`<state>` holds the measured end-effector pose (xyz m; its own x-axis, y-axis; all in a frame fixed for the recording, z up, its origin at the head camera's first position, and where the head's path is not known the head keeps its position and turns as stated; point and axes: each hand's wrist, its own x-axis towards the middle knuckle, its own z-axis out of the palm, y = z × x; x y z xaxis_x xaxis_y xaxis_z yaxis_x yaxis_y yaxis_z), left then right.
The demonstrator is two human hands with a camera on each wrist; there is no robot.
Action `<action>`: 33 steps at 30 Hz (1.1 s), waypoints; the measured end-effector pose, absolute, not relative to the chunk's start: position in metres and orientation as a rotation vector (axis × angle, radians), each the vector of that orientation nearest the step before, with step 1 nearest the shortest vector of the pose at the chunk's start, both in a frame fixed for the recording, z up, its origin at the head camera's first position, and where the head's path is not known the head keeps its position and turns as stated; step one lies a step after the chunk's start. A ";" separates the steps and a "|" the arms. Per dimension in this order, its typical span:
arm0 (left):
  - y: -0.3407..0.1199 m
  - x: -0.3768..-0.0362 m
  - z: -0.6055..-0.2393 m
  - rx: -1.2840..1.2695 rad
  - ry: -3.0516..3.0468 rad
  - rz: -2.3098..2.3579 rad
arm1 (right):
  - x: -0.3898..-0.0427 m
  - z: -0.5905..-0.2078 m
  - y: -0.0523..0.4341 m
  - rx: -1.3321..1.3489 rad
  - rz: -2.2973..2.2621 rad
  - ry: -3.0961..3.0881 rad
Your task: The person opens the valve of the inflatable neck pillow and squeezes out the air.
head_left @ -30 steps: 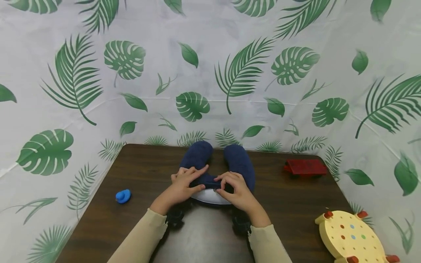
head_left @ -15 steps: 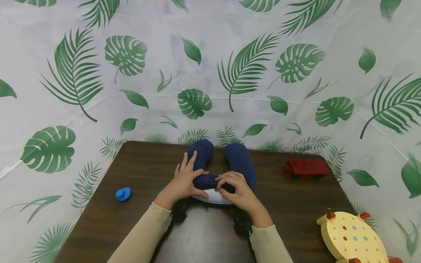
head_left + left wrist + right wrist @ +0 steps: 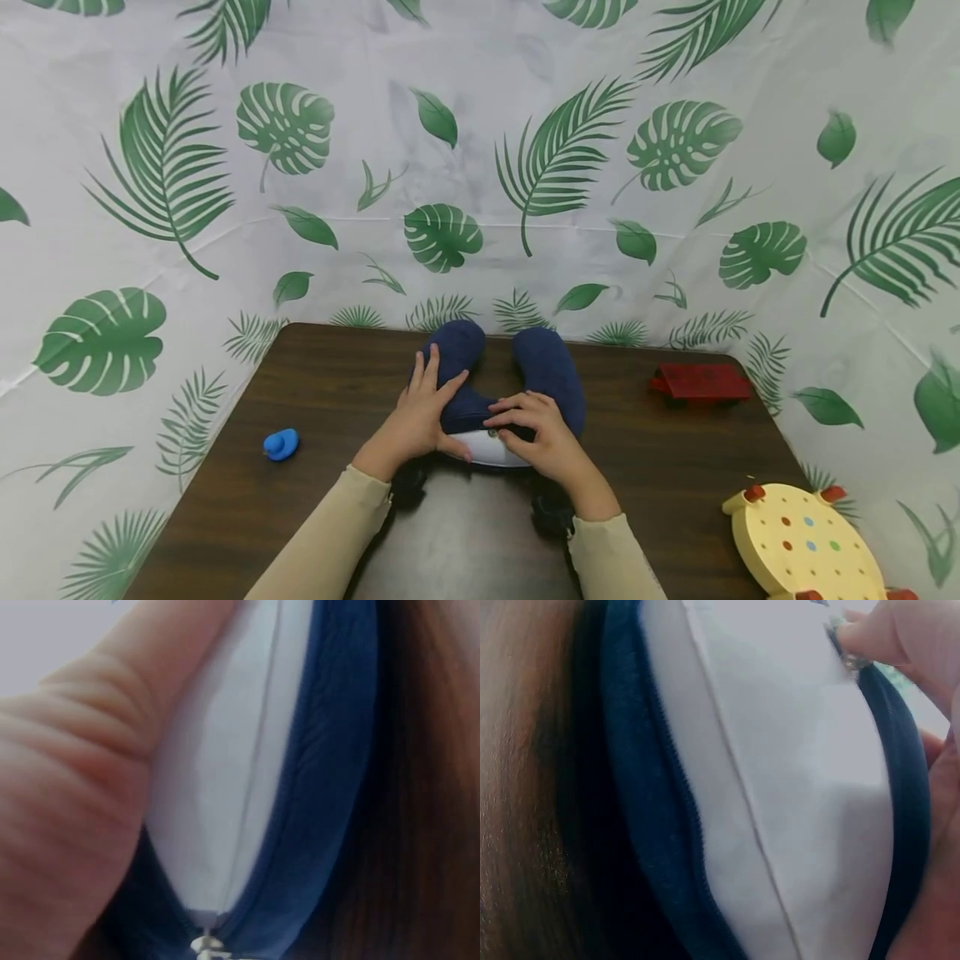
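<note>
A navy U-shaped neck pillow (image 3: 552,371) lies on the table with its ends facing the back wall. Its zipped cover gapes along the near curve, baring a white inner cushion (image 3: 483,448). My left hand (image 3: 412,423) rests on the pillow's left arm, fingers spread, thumb lying over the white part. A pale zipper slider (image 3: 207,943) sits where the opening narrows in the left wrist view. My right hand (image 3: 546,435) pinches the far edge of the cover (image 3: 904,757), its thumb against a small speckled piece there; its other fingertips are behind the fabric.
On the dark wood table (image 3: 337,358), a small blue toy duck (image 3: 281,445) sits at left. A red object (image 3: 702,382) stands at back right. A round yellow board (image 3: 806,533) with red pegs lies at front right. A leaf-print sheet (image 3: 360,133) hangs behind.
My left hand has shifted off the opening's edge and spread its fingers up the pillow's left arm, the thumb moving nearer the front. My right hand stays at the cover's edge.
</note>
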<state>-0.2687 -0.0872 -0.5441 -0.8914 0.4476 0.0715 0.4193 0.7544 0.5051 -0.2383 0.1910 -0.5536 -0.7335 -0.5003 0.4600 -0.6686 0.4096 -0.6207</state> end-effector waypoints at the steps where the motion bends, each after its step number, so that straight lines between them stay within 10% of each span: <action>1: -0.087 -0.269 -0.544 0.716 2.893 0.819 | -0.239 -0.554 0.191 1.029 1.258 -2.454; 33: -0.085 -0.274 -0.546 0.570 2.958 0.886 | -0.241 -0.553 0.188 0.956 1.189 -2.517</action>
<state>-0.2741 -0.0847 -0.5463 -0.9341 0.3424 0.1013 0.3417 0.7748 0.5318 -0.2410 0.1879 -0.5528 -0.7714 -0.4704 0.4285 -0.6297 0.4677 -0.6202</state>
